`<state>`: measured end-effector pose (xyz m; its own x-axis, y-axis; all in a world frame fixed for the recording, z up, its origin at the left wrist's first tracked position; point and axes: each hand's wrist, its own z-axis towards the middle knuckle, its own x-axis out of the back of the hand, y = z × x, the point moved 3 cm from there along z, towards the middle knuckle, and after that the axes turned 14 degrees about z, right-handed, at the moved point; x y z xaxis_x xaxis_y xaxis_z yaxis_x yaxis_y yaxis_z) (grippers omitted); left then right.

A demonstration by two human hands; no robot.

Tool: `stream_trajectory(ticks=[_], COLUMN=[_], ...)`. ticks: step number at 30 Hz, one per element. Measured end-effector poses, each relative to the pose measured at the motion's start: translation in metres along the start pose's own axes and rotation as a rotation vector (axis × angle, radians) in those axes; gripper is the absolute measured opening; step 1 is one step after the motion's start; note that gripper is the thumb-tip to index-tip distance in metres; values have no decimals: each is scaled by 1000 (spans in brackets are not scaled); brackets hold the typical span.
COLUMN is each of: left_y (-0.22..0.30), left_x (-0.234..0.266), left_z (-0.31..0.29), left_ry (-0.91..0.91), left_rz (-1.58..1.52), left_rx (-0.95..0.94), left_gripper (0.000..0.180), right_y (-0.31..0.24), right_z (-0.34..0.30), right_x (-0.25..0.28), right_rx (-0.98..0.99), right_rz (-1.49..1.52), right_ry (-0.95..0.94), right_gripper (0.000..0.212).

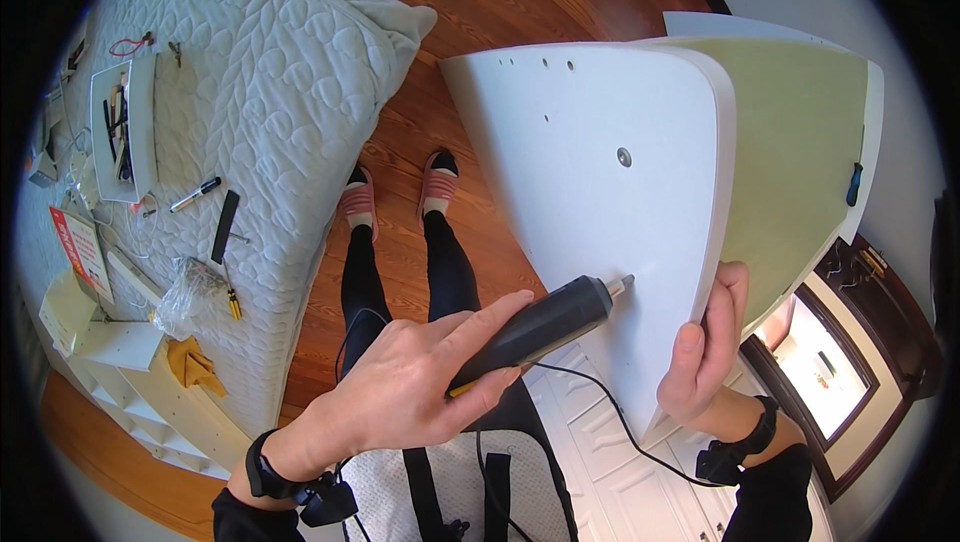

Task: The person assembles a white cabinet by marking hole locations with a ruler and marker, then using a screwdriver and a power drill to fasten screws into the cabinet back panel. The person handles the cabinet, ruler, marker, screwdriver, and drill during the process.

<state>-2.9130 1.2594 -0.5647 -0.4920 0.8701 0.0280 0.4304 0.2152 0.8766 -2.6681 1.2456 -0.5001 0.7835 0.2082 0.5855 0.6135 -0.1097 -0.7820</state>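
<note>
My left hand (425, 372) is closed around a black electric screwdriver (540, 330) whose grey nose points to the right. Its tip meets, or nearly meets, the face of a large white furniture panel (600, 122); exact contact is hard to tell. A round metal fitting (624, 157) sits in that panel above the tip, and several small holes run along its far end. My right hand (705, 347) grips the panel's right edge, thumb on the near side and fingers wrapped behind. A pale green board (800, 122) adjoins the panel, with a dark-handled hand tool (853, 185) on it.
On the left, a white quilted mattress (270, 72) carries a white box (150, 132) of tools, a marker (196, 194), a yellow-and-black screwdriver (233, 304) and a plastic bag (185, 297). A white shelf unit (150, 412) stands nearby. A black cable (610, 397) hangs below the panel.
</note>
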Motion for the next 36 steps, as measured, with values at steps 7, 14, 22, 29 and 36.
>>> stream_trajectory(ticks=[7,14,22,29,36], left_y=[0,0,0,0,0], left_x=[0,0,0,0,-1], left_z=[0,0,0,0,-1], left_ry=[-8,4,-2,7,0], left_rz=[-24,-4,-23,-22,-30], left_rx=[-2,-14,-5,-6,11], left_gripper=[59,59,59,58,59], right_y=[-1,-1,-1,-1,-1], right_z=[1,1,0,0,0], right_x=[0,0,0,0,-1], right_rx=[-4,-5,1,0,3], right_rz=[2,-5,-13,-7,-5], right_ry=[2,6,-1,15,9], right_gripper=[46,46,45,45,45])
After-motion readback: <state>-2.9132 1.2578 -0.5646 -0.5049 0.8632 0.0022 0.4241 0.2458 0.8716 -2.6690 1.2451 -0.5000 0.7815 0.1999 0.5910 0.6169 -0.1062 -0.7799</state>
